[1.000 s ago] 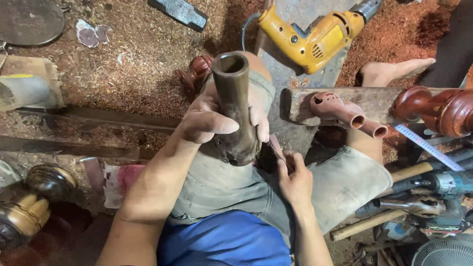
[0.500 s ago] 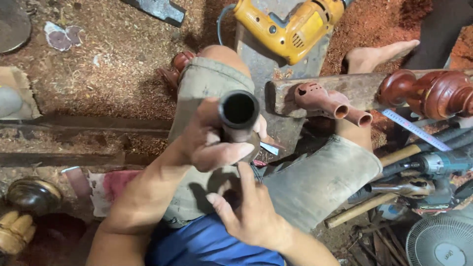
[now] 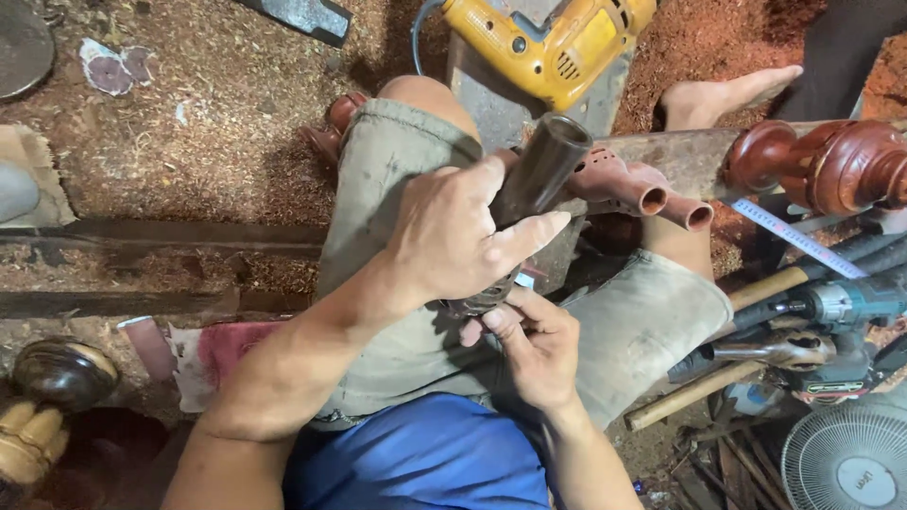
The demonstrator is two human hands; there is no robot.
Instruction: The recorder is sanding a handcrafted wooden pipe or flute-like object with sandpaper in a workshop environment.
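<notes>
Reddish sawdust carpets the workshop floor all around you, loose and coarse, with flat dark wooden planks lying across it on your left. You sit with both knees up in dusty grey shorts and a blue shirt. Count what lies about: one yellow corded drill of hard plastic ahead of your knee, one teal cordless drill at far right, two small reddish turned pieces with hollow round mouths resting on a rough grey beam, one large glossy red-brown turned piece with bulbous rings, one white measuring tape, two wooden tool handles among the tools, one white fan grille in the corner, and one dark rounded carved piece at lower left. One bare foot rests on the sawdust near the beam. Between your hands is a single dark brown hollow wooden tube, smooth and cylindrical, tilted up and to the right over your lap, its open mouth near the reddish pieces. Your left hand is wrapped tightly around its middle, fingers closed and thumb stretched along it. Your right hand sits just below, fingers curled narrowly and pinching at the tube's carved lower end, which your left hand mostly hides.
</notes>
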